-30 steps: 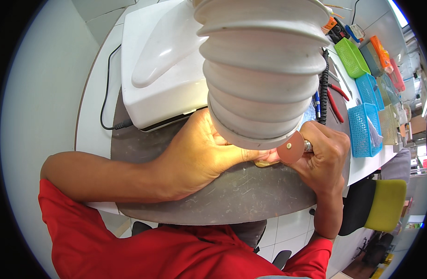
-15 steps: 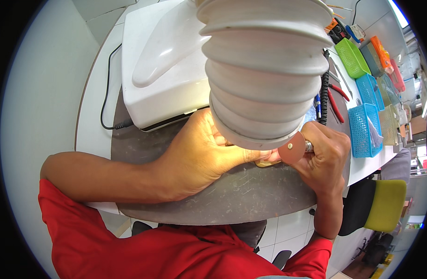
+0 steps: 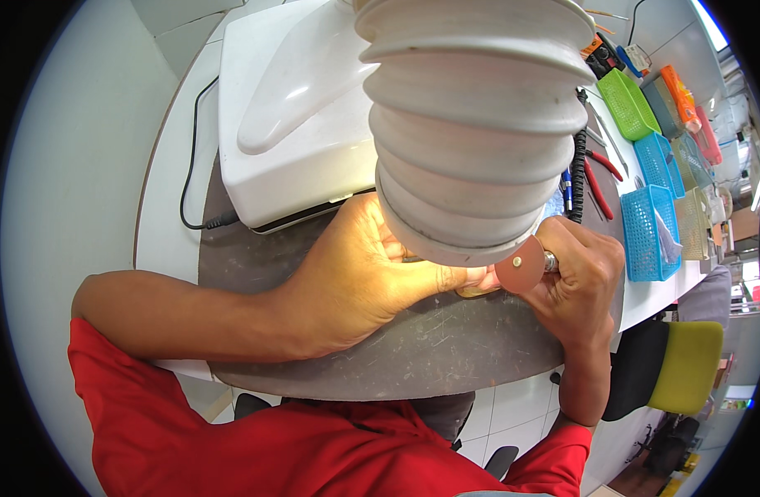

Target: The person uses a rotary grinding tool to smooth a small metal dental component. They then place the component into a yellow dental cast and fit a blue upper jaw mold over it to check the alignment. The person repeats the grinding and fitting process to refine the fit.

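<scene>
My left hand (image 3: 359, 277) is closed, its thumb stretched toward the right under the lower rim of a white ribbed hose (image 3: 475, 141). At its fingertips shows a small piece with a tan, curved edge (image 3: 478, 291); its kind cannot be made out. My right hand (image 3: 585, 267) grips a rotary handpiece (image 3: 550, 262), of which only the metal end shows. A thin reddish-brown disc (image 3: 522, 273) is mounted on that end, right beside the left fingertips. Whether disc and piece touch is hidden. The hose covers most of the left fingers.
A white machine housing (image 3: 301, 174) with a black cord (image 3: 185, 182) stands at the far left of the grey mat (image 3: 446, 356). Red-handled pliers (image 3: 597, 190), a blue pen (image 3: 566, 189) and a coiled black cable (image 3: 578, 157) lie right. Blue (image 3: 649, 236) and green (image 3: 628, 106) baskets line the right edge.
The hose and housing appear slightly farther right in the picture. Both hands, the disc and the small piece keep nearly the same place and grip.
</scene>
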`<state>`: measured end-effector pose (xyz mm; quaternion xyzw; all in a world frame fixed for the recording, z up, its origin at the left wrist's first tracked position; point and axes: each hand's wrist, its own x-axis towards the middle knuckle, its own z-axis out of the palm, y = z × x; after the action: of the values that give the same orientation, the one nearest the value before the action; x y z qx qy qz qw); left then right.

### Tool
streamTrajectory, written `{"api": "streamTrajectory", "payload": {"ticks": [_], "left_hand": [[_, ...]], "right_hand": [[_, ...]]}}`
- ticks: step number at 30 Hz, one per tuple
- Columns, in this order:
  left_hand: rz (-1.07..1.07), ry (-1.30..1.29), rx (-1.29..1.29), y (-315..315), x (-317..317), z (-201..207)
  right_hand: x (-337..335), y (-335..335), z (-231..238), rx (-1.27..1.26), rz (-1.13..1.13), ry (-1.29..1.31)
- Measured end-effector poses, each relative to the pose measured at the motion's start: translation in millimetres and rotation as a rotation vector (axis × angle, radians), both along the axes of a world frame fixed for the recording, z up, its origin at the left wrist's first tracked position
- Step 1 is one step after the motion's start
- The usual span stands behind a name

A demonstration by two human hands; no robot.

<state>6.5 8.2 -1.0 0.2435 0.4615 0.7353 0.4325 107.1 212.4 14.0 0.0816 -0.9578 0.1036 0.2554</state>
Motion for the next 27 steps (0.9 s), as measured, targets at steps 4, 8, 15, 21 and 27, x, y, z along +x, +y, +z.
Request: {"api": "streamTrajectory", "payload": {"ticks": [4, 8, 15, 21, 27], "left_hand": [[0.003, 0.032, -0.001, 0.4, -0.4, -0.5], [-0.010, 0.020, 0.003, 0.9, -0.9, -0.9], [0.000, 0.055, -0.013, -0.5, 0.0, 0.9], [0.008, 0.072, 0.011, 1.4, 0.3, -1.9], [-0.009, 0.086, -0.012, -0.1, -0.8, -0.3]], "right_hand": [[0.0, 0.2, 0.5, 0.010, -0.001, 0.007], [0.2, 0.1, 0.3, 0.010, -0.001, 0.008], [-0.4, -0.5, 0.5, 0.011, 0.000, 0.015], [0.5, -0.4, 1.7, 0.014, -0.005, -0.003], [0.0, 0.1, 0.9, 0.017, 0.002, 0.009]]}}
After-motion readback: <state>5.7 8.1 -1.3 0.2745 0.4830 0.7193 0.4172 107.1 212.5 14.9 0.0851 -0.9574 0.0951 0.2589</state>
